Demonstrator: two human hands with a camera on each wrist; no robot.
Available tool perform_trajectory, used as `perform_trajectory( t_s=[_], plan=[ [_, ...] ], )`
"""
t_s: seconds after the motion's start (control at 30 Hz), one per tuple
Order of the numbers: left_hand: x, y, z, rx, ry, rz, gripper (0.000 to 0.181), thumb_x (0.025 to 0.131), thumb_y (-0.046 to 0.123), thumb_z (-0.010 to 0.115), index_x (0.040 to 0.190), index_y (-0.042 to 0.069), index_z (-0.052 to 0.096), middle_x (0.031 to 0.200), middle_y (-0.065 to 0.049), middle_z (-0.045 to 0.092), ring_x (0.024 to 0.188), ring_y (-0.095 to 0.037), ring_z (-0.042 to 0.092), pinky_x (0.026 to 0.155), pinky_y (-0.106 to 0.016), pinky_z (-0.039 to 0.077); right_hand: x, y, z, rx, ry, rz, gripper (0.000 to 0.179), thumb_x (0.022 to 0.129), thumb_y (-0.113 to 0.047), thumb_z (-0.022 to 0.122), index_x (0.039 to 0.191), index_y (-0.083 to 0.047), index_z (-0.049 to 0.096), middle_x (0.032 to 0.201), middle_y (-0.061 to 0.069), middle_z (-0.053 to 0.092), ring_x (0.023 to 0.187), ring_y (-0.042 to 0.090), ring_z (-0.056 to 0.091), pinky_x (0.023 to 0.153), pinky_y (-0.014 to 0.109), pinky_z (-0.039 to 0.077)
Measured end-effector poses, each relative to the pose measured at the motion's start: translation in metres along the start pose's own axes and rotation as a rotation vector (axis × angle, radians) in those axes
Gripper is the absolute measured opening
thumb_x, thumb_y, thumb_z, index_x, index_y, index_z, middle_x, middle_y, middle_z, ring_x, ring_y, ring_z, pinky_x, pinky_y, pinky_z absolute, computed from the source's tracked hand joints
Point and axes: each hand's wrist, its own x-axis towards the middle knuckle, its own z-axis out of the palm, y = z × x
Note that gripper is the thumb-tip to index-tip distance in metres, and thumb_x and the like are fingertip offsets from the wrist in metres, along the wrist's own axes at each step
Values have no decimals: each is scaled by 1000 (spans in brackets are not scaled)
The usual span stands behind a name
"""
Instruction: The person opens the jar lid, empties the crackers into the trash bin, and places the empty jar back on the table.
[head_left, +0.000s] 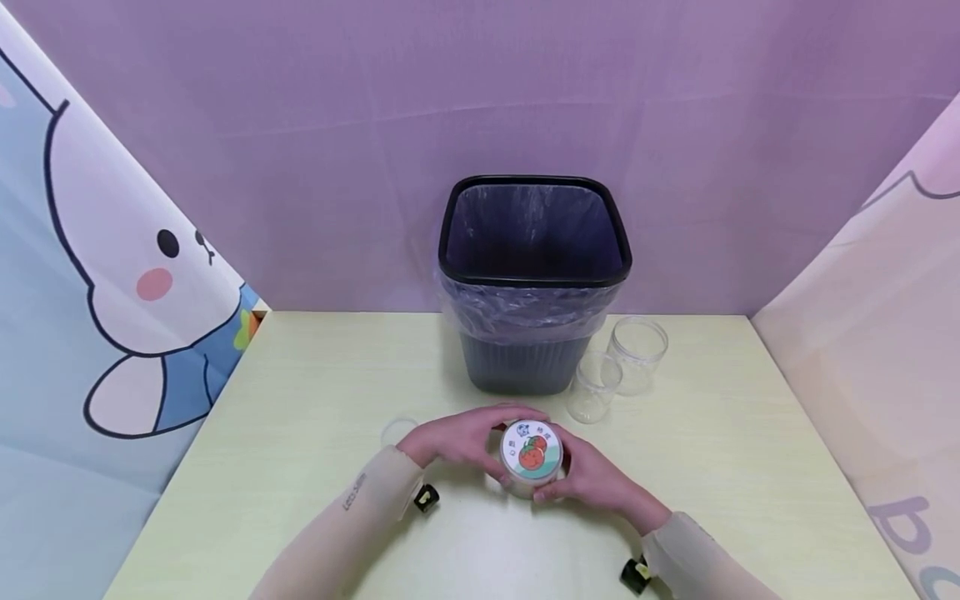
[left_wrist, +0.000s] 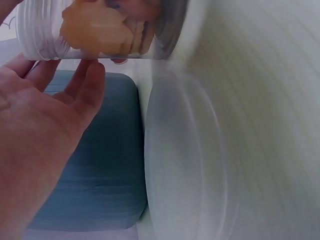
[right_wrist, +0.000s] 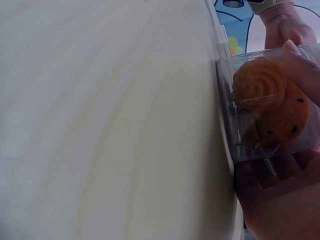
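Observation:
Near the middle of the table, my two hands hold a clear plastic jar [head_left: 519, 490] upright between them. Its round lid [head_left: 531, 450] carries a white and green label with red-orange fruit on it. My left hand [head_left: 467, 437] grips the left side, fingers at the back and thumb at the front. On the opposite side my right hand [head_left: 600, 481] curls round it the same way. Through the wall, several brown cookies [right_wrist: 259, 86] show, one swirled and one with dark specks. In the left wrist view a clear round lid [left_wrist: 175, 160] lies on the table below the jar.
Behind the hands stands a dark bin [head_left: 525, 367] lined with a plastic bag, its black rim [head_left: 534, 282] facing up. Beside it at right are two clear open jars, a smaller one [head_left: 592, 400] and a larger one [head_left: 637, 367]. Cloth hangs round three sides of the table [head_left: 337, 367].

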Motion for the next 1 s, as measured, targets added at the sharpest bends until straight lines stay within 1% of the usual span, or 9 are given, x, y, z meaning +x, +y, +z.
perform_trajectory(
  t_s=[0.17, 0.33, 0.53, 0.7, 0.87, 1.0],
  plan=[
    [-1, 0, 3, 0, 37, -6, 94, 69, 11, 89, 151, 16, 42, 148, 7, 45, 134, -8, 40, 108, -32, 38, 0, -1, 0, 5, 0, 10, 87, 69, -17, 92, 142, -15, 46, 129, -1, 58, 119, 21, 55, 101, 28, 42],
    [-4, 1, 8, 7, 90, 4, 92, 69, 14, 90, 150, 17, 44, 147, 8, 47, 133, -9, 41, 106, -33, 39, 0, -1, 0, -2, -1, -3, 88, 70, -17, 92, 145, -13, 44, 130, 2, 58, 120, 22, 54, 102, 28, 42],
    [-8, 5, 17, 19, 166, -39, 93, 68, 14, 91, 149, 20, 45, 146, 10, 47, 132, -9, 43, 105, -33, 40, 0, 0, 0, 5, 7, 1, 89, 70, -16, 92, 146, -10, 44, 131, 3, 58, 121, 22, 54, 103, 28, 41],
    [-9, 9, 24, -13, 230, -62, 92, 67, 15, 92, 147, 21, 46, 143, 9, 49, 129, -10, 45, 105, -35, 40, -1, -1, 0, 8, 9, 4, 91, 69, -16, 92, 146, -11, 44, 132, 2, 58, 122, 22, 54, 104, 28, 40],
    [-10, 13, 33, -26, 312, -67, 91, 66, 15, 94, 144, 19, 48, 140, 7, 51, 126, -11, 48, 103, -36, 41, 0, 0, 0, 9, 11, 10, 91, 69, -15, 92, 146, -12, 44, 132, 2, 57, 121, 23, 54, 103, 28, 40],
    [-11, 17, 43, -20, 409, -82, 91, 64, 15, 95, 142, 17, 49, 137, 6, 52, 122, -13, 51, 99, -36, 44, 0, 0, 0, 10, 8, 7, 90, 70, -16, 92, 146, -13, 44, 132, 3, 57, 120, 22, 54, 102, 28, 41]
  ],
)
